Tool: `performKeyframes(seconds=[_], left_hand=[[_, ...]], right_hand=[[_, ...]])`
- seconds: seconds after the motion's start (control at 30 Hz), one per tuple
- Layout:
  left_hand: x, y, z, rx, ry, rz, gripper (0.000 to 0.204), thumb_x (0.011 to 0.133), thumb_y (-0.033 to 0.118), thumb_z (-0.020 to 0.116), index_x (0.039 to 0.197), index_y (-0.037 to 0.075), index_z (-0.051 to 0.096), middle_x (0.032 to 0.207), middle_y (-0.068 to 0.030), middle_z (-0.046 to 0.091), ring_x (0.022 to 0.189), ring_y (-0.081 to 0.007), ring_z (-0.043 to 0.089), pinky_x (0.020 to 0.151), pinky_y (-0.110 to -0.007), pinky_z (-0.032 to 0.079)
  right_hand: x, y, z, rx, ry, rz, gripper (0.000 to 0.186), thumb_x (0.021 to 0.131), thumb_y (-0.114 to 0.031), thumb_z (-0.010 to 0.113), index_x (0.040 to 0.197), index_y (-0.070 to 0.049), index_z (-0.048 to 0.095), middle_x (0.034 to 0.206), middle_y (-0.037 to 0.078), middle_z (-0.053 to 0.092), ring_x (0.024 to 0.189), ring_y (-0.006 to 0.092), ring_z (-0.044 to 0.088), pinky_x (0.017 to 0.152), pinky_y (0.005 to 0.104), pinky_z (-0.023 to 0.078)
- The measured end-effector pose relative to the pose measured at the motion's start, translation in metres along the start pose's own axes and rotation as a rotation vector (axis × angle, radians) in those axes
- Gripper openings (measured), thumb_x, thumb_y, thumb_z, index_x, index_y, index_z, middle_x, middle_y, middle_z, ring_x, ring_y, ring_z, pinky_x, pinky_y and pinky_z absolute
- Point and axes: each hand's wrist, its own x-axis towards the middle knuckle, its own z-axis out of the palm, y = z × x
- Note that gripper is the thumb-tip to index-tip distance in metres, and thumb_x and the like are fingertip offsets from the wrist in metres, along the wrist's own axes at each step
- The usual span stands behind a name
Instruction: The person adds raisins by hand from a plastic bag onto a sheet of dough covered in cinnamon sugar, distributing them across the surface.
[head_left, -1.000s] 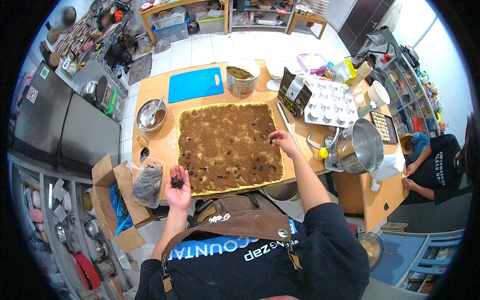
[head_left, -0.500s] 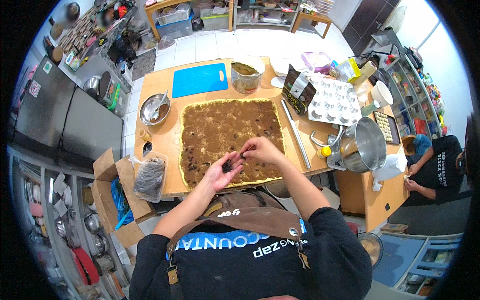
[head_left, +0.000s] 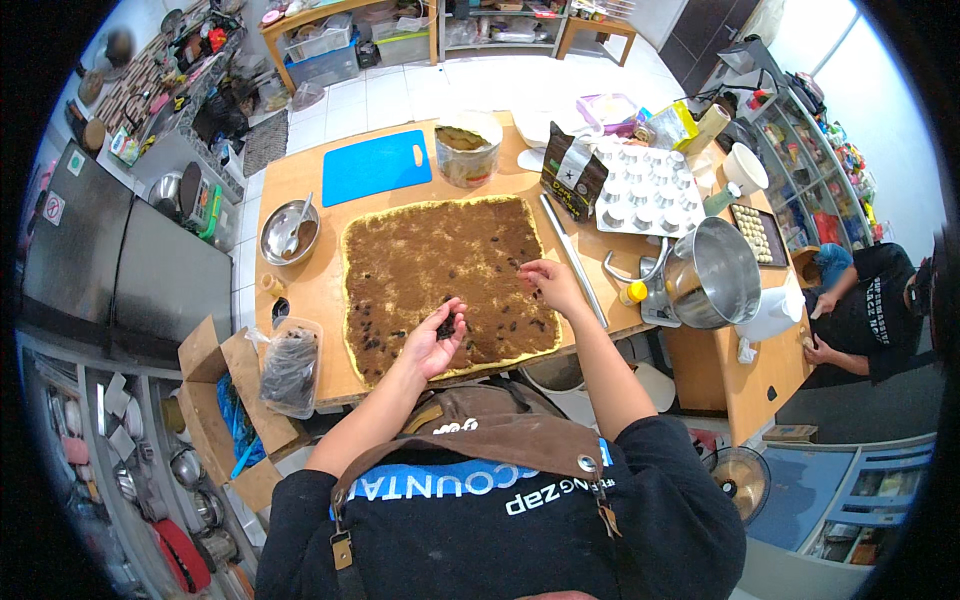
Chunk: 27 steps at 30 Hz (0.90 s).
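A rectangular sheet of dough (head_left: 440,255) lies on the wooden table, coated with brown powder, its pale yellow edges showing. Raisins (head_left: 367,341), dark and small, are scattered over its left and right parts. Above the near edge of the dough, my left hand (head_left: 435,343) is cupped, palm up, around a small heap of raisins. My right hand (head_left: 553,287) is over the right side of the dough, thumb and fingers pinched together; whatever is between the tips is too small to make out. A plastic tub (head_left: 292,368) with a bag of dark raisins stands at the table's left corner.
Around the dough are a metal bowl with a spoon (head_left: 290,233), a blue cutting board (head_left: 377,168), a white bucket (head_left: 468,150), a black pouch (head_left: 574,172), a metal rod (head_left: 574,260), a muffin tin (head_left: 650,190) and a mixer bowl (head_left: 712,272). Another person (head_left: 870,300) works at right.
My right hand has left my left palm and moved right, over the dough's right side. My left hand stays cupped, its fingers curled up more. The whole view has shifted slightly left.
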Motion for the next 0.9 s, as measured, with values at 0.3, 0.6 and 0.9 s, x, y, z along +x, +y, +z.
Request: performKeyframes(seconds=[0.3, 0.6, 0.9], left_hand=[[-0.044, 0.027, -0.014, 0.022, 0.093, 0.132, 0.024, 0.086, 0.004, 0.049, 0.110, -0.002, 0.053, 0.096, -0.0105, 0.057, 0.089, -0.0191, 0.057, 0.081, -0.030, 0.052], [-0.059, 0.029, -0.019, 0.046, 0.101, 0.208, 0.017, 0.086, 0.008, 0.055, 0.103, 0.005, 0.057, 0.090, -0.0079, 0.059, 0.084, -0.0171, 0.060, 0.072, -0.028, 0.054], [-0.057, 0.016, -0.006, 0.260, 0.102, 0.169, 0.016, 0.082, 0.017, 0.063, 0.094, 0.009, 0.058, 0.080, -0.0011, 0.059, 0.068, -0.0091, 0.057, 0.057, -0.019, 0.050]], right_hand=[[-0.001, -0.015, -0.015, -0.446, 0.219, 0.063, 0.017, 0.078, -0.015, 0.065, 0.090, -0.003, 0.064, 0.076, 0.010, 0.065, 0.068, 0.0159, 0.063, 0.058, 0.0302, 0.047], [0.008, -0.033, 0.022, -0.431, 0.275, -0.192, 0.020, 0.079, -0.018, 0.063, 0.093, -0.004, 0.064, 0.088, 0.011, 0.063, 0.078, 0.0203, 0.061, 0.069, 0.0283, 0.047], [-0.058, -0.103, 0.121, -0.177, -0.350, -0.402, 0.023, 0.075, -0.013, 0.068, 0.093, -0.002, 0.063, 0.083, 0.010, 0.063, 0.075, 0.0159, 0.060, 0.067, 0.0283, 0.048]])
